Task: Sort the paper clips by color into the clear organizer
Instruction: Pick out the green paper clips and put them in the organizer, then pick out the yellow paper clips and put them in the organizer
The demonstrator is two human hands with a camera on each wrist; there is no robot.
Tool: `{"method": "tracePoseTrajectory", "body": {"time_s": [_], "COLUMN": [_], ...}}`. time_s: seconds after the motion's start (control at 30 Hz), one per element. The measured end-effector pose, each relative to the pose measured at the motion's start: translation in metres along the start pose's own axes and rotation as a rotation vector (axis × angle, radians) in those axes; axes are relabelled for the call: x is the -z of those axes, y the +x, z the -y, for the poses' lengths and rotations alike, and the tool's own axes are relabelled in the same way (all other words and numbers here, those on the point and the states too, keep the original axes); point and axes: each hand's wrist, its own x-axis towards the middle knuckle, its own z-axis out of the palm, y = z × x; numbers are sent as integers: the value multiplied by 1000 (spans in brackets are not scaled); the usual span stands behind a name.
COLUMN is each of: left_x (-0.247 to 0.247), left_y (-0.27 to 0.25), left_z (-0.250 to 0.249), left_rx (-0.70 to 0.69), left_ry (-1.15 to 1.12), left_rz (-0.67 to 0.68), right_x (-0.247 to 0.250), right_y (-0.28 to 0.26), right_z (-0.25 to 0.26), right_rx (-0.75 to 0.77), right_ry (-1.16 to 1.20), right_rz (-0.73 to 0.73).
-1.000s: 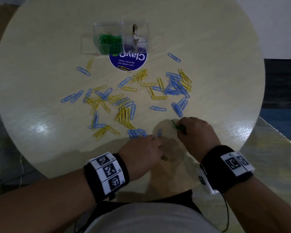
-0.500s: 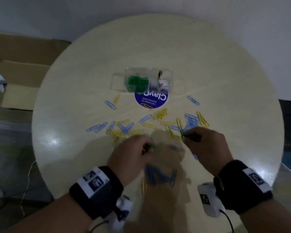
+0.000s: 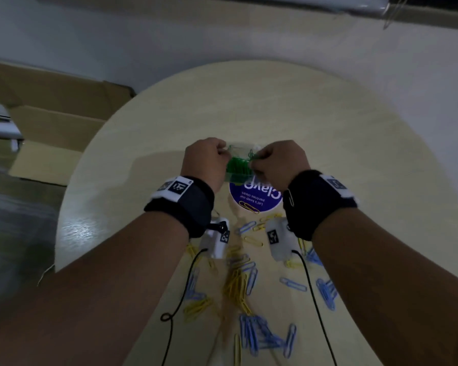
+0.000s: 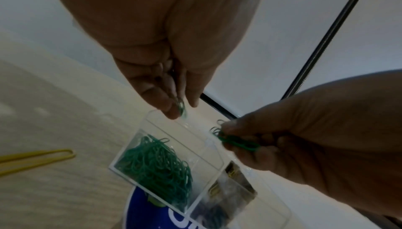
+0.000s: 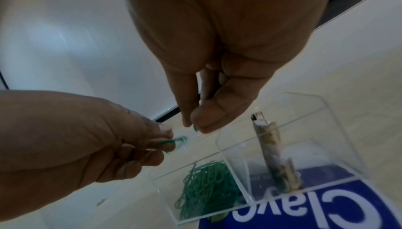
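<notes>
The clear organizer [image 3: 236, 148] stands mid-table with a pile of green clips [image 3: 238, 168] in its left compartment [image 4: 156, 164]. Both hands hover just above it. My left hand [image 3: 224, 154] pinches a green clip [image 4: 182, 108] between thumb and fingertips over the organizer's far left corner. My right hand [image 3: 257, 158] grips a few green clips [image 4: 238, 143], their ends sticking out towards the left hand. In the right wrist view only a green tip [image 5: 195, 128] shows at the right hand's fingertips [image 5: 204, 121]. Blue clips [image 3: 259, 336] and yellow clips [image 3: 236, 286] lie scattered near me.
The organizer's right compartment [image 5: 315, 129] holds an upright rolled object [image 5: 274, 155]. A round blue sticker [image 3: 254, 198] lies under the organizer's near side. A cardboard box [image 3: 50, 133] sits beyond the round table's [image 3: 354, 154] left edge. Wrist-camera cables trail over the clips.
Both hands have lifted from the near edge of the table and travelled forward to above the organizer, each carrying green clips. The head view has tilted up.
</notes>
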Motion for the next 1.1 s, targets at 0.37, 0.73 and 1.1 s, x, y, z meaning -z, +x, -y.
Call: {"method": "tracePoseTrajectory", "body": {"time_s": [0.37, 0.73, 1.1], "left_x": [29, 4, 10], "left_y": [-117, -290, -228], "left_z": [36, 113, 80], "left_rx": [-279, -584, -395], "left_ry": [-13, 399, 296], "left_rz": [132, 532, 198], "right_x": [13, -66, -15], "right_y": [-102, -278, -191], "right_z": [-63, -157, -182], "right_rx": [34, 218, 175], "right_ry": [342, -509, -348], "right_rz": [-154, 240, -260]}}
